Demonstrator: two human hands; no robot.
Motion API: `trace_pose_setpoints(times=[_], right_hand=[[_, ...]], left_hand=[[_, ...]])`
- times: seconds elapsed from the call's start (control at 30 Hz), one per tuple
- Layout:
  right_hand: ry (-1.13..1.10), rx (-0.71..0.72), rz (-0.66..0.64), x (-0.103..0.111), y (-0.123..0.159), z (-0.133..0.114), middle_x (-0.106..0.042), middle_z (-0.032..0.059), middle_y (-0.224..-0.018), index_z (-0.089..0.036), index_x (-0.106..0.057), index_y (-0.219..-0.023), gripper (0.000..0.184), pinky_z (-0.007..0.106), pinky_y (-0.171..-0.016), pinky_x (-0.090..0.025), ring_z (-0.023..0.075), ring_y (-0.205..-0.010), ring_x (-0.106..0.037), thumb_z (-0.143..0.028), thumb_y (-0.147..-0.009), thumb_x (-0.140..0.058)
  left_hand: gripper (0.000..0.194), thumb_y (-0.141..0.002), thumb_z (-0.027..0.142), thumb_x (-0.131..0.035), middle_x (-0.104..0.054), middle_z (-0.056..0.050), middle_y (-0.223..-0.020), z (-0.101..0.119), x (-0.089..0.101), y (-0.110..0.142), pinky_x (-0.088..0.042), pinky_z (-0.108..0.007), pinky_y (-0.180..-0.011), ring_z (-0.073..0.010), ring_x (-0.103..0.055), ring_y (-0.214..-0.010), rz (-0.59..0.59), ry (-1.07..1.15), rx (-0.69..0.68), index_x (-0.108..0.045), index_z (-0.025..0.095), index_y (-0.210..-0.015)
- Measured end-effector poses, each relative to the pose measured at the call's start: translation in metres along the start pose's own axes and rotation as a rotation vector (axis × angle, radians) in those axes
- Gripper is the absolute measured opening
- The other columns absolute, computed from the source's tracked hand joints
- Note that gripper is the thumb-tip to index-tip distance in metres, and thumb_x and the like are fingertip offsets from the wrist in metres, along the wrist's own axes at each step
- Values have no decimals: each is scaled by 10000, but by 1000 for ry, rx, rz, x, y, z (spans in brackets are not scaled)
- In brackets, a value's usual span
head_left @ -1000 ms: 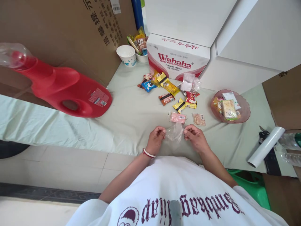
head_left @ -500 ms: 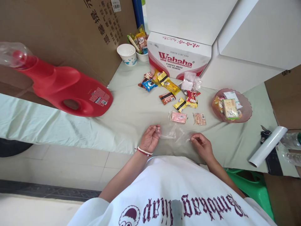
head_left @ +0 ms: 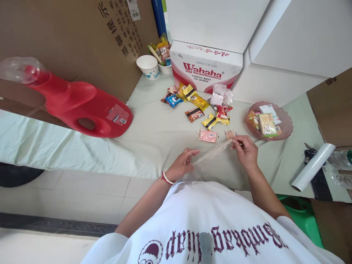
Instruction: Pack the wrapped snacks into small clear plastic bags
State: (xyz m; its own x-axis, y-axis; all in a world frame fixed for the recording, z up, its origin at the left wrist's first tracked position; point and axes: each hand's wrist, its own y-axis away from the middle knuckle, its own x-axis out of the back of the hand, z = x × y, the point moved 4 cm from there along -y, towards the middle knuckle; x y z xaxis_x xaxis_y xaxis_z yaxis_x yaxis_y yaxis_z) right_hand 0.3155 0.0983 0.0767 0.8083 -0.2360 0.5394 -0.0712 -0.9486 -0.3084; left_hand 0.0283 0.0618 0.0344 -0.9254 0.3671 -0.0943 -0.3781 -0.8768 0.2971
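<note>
Right fingers (head_left: 240, 139) pinching clear plastic (head_left: 213, 151) over the pale-green worktop (head_left: 154, 124), left fingers (head_left: 193, 151) parted beside it, tiled floor (head_left: 96, 190) below, cardboard (head_left: 82, 44) at left

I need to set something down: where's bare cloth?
Free: the cloth between the red bottle and pink packet, and a patch between the pink bowl and white roll. Crowded: snack packets bunch before the Wahaha box; clear film hangs from the right hand.
</note>
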Motion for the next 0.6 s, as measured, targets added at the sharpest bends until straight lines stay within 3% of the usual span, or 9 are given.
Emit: trace_pose_setpoints(times=[0.1,0.17,0.23,0.33,0.4,0.5,0.6], right_hand=[[-31,46,31,-11,-21,-12,-657,86,-1152,-234,-683,-1063,236,370,-798,-623,185,-878,-705,-435,-966,-607],[-112,-20,70,-21,-24,-18,-631,105,-1235,-237,-659,-1112,298,389,-828,-623,213,-989,-697,-483,-950,-615],[-256,-201,-21,-43,-17,-20,-667,96,-1129,-233,-640,-1070,347,372,-719,-628,223,-944,-701,-552,-951,-571],[-422,-472,-337,-89,12,-25,-698,64,-951,-238,-617,-1049,418,321,-585,-584,218,-823,-689,-599,-846,-671],[-467,-531,-455,-114,29,-29,-688,31,-881,-234,-614,-1045,478,301,-588,-559,194,-758,-660,-530,-718,-799],[-545,-550,-449,-128,35,-30,-599,-32,-693,-225,-615,-892,361,283,-569,-518,151,-628,-577,-484,-706,-784],[-589,-605,-381,-120,29,-22,-556,-43,-650,-223,-618,-808,317,269,-537,-485,136,-589,-525,-487,-715,-767]], left_hand=[[247,-717,292,-691,-547,-9,-836,-6,4,-4,-375,-264,-659,-120,-441,-688,203,-121,15,-760,175,-923],[241,-810,397,-645,-555,2,-729,-9,8,-4,-380,-269,-663,-132,-469,-679,395,-130,15,-725,169,-810],[293,-857,451,-610,-579,15,-691,-9,9,-2,-381,-265,-653,-129,-472,-656,520,-113,-13,-709,177,-820],[291,-880,466,-606,-588,27,-686,-8,8,0,-381,-254,-636,-120,-471,-639,601,-106,-84,-691,189,-850],[284,-891,472,-607,-562,33,-680,-10,7,0,-374,-245,-605,-114,-458,-620,625,-61,-108,-655,195,-850],[294,-902,503,-593,-450,63,-631,-21,12,-4,-321,-227,-511,-98,-375,-532,685,178,-58,-559,216,-848],[333,-891,548,-607,-341,89,-613,-32,19,-7,-248,-213,-451,-86,-282,-481,718,432,18,-498,233,-876]])
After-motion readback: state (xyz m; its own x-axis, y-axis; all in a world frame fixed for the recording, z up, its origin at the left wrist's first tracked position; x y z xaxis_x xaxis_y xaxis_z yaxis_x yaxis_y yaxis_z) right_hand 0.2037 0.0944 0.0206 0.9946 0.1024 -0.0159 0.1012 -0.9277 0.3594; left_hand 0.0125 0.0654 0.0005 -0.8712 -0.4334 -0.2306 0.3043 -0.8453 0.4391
